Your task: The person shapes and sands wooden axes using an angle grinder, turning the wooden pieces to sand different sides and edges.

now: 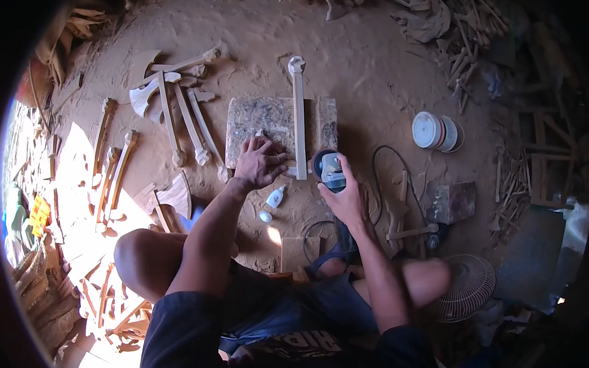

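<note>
My right hand point(347, 198) is wrapped around an angle grinder point(334, 173), whose dark round disc points left at the front right edge of a worn block point(258, 114). My left hand point(260, 163) bears down on the block's front part with bent fingers. Beneath its fingertips a small wooden piece point(292, 172) shows in part, reaching toward the disc; the rest is hidden. Across the block lies a long wooden bar point(299, 119) with a carved knob at its far end. A small white bottle point(275, 197) and a white rounded object point(265, 216) rest on the ground below my left hand.
Several knob-ended wooden pieces point(169, 117) lie at the left. To the right are a white tub point(427, 130), a dark cable point(377, 160), a box-shaped block point(452, 202) and a fan point(467, 288) beside my knee. Wood scraps point(512, 183) are piled further right.
</note>
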Motion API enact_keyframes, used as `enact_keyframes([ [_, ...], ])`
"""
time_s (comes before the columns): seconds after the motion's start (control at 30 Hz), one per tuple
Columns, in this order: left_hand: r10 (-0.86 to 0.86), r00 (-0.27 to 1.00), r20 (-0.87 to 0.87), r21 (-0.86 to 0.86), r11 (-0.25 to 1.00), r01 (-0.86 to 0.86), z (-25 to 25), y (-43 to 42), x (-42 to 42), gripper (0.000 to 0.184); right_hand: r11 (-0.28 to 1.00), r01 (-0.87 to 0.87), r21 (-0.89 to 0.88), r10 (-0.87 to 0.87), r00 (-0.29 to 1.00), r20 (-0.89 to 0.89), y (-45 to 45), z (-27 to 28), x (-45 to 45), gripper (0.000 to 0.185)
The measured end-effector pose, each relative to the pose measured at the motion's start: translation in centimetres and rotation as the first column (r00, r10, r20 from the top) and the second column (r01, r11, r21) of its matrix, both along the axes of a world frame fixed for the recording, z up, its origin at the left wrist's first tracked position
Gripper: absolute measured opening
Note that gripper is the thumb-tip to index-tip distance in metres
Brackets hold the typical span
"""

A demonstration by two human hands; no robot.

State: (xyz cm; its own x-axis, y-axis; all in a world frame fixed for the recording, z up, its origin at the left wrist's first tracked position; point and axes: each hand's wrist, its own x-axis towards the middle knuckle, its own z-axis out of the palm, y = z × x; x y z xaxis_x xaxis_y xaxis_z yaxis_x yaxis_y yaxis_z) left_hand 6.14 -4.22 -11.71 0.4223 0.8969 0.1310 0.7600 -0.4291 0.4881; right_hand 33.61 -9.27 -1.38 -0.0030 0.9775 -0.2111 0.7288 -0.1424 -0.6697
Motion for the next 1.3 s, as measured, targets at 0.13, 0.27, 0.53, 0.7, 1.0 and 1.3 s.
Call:
enact_keyframes([
  [0.13,-0.01,1.0,0.007,0.03,1.0,0.01,-0.2,0.1,0.0,0.035,0.998,-0.027,0.055,0.03,0.998,-0.059,0.3,-1.1,-0.2,0.089],
  [0.27,-0.012,1.0,0.007,0.017,1.0,0.012,-0.2,0.1,-0.1,0.035,0.999,-0.031,0.041,0.033,0.997,-0.074,0.7,-1.0,-0.5,0.089],
  [0.53,-0.008,1.0,0.0,0.046,0.999,0.008,0.1,0.1,0.0,0.033,0.999,0.003,-0.039,-0.001,0.999,0.051,1.4,0.1,-0.9,0.085],
  [0.7,-0.014,1.0,-0.007,0.027,1.0,0.014,-0.1,0.1,0.0,0.034,0.993,0.06,0.101,-0.074,0.987,0.14,1.7,-1.4,0.6,0.087],
  [1.0,-0.008,1.0,-0.02,0.025,1.0,0.008,0.3,0.1,0.1,0.035,0.997,0.018,0.069,-0.009,0.992,-0.127,0.5,-2.2,1.6,0.085],
  [1.3,0.0,1.0,0.025,-0.039,0.999,0.001,-0.5,0.1,0.2,0.038,0.97,0.178,0.165,-0.165,0.982,-0.092,1.4,-2.9,3.0,0.086],
])
